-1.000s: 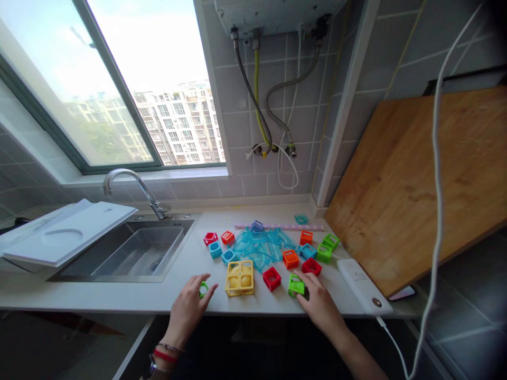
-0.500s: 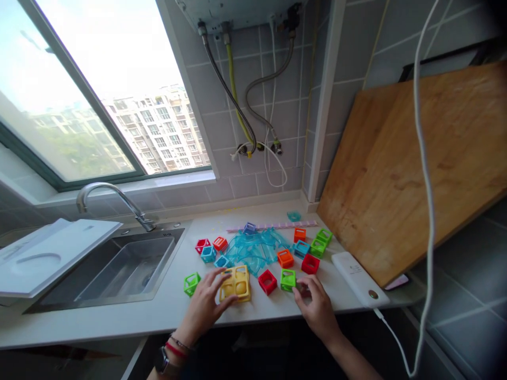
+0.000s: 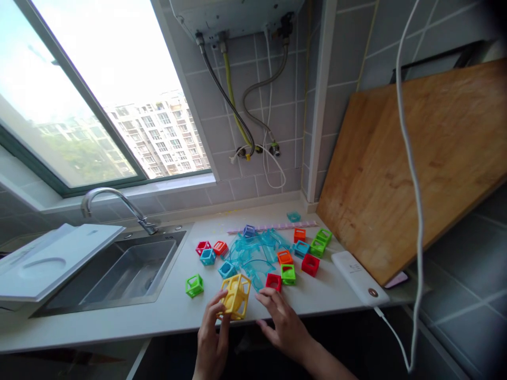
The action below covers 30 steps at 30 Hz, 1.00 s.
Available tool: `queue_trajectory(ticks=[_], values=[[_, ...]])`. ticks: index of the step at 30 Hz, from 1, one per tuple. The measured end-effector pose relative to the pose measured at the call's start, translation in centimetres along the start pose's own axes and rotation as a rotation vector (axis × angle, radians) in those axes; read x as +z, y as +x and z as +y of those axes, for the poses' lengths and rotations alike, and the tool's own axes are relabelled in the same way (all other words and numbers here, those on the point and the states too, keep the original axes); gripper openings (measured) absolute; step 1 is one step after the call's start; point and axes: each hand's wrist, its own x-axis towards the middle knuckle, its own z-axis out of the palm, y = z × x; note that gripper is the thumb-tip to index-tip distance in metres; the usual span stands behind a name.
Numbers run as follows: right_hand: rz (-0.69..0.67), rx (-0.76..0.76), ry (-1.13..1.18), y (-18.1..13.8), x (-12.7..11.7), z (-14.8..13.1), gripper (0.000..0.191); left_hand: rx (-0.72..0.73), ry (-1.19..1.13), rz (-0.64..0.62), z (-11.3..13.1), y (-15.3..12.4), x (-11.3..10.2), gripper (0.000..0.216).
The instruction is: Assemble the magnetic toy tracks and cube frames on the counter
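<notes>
A yellow open-frame block (image 3: 236,296) is tilted up at the counter's front edge, gripped on its left side by my left hand (image 3: 214,327). My right hand (image 3: 282,322) is just right of it, thumb and fingers apart, nothing held. Beyond the right fingertips sits a red cube (image 3: 273,282), partly covered by them. A green cube (image 3: 288,274) stands beside that, with an orange cube (image 3: 284,257) behind and another red cube (image 3: 310,265) to the right. Farther left lies a separate green cube (image 3: 194,285). Clear blue plastic pieces (image 3: 253,256) are heaped in the middle.
On the left are a sink (image 3: 138,264), its faucet (image 3: 119,198) and a white panel (image 3: 59,258) lying over it. At right, a white power bank (image 3: 358,277) with a cable lies by a leaning wooden board (image 3: 420,169). More coloured cubes surround the blue heap.
My left hand has lifted and tilted the yellow block, which lay flat before. My right hand has moved left from the green cube toward the yellow block. The near red cube now sits against the green one.
</notes>
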Motion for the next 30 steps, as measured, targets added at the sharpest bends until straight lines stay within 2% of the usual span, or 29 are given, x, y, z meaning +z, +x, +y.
queue_trajectory(ticks=[4,8,12,15,17,19,21,23,26,30], values=[[-0.073,0.11,-0.074,2.3,1.2,-0.6,0.06,-0.137,-0.184,0.094,0.2,1.0,0.1,0.024],[-0.138,0.141,-0.165,4.4,1.4,-0.3,0.064,-0.216,-0.294,0.147,0.4,1.9,-0.5,0.036],[-0.214,0.123,-0.201,7.1,1.3,1.5,0.072,-0.373,-0.469,0.1,1.0,1.5,-0.6,0.036],[-0.175,0.081,-0.153,8.5,0.9,2.3,0.065,-0.472,-0.579,0.062,1.2,0.8,-0.1,0.034],[-0.096,0.064,-0.075,8.2,0.7,1.9,0.05,-0.515,-0.593,0.075,1.3,0.6,0.5,0.033],[-0.023,0.095,0.096,7.0,0.7,0.9,0.04,-0.555,-0.61,0.08,1.4,0.6,1.2,0.031],[-0.012,0.158,0.339,5.4,0.9,-0.5,0.044,-0.587,-0.635,0.073,1.5,0.6,2.0,0.033],[-0.024,0.199,0.507,3.9,1.1,-1.7,0.058,-0.604,-0.66,0.078,2.0,0.7,2.7,0.042],[0.058,0.264,0.547,3.2,0.9,-2.5,0.067,-0.541,-0.677,0.077,3.2,1.1,3.4,0.06],[0.124,0.429,0.71,3.7,0.1,-2.4,0.064,-0.411,-0.516,-0.031,4.8,1.9,3.7,0.056]])
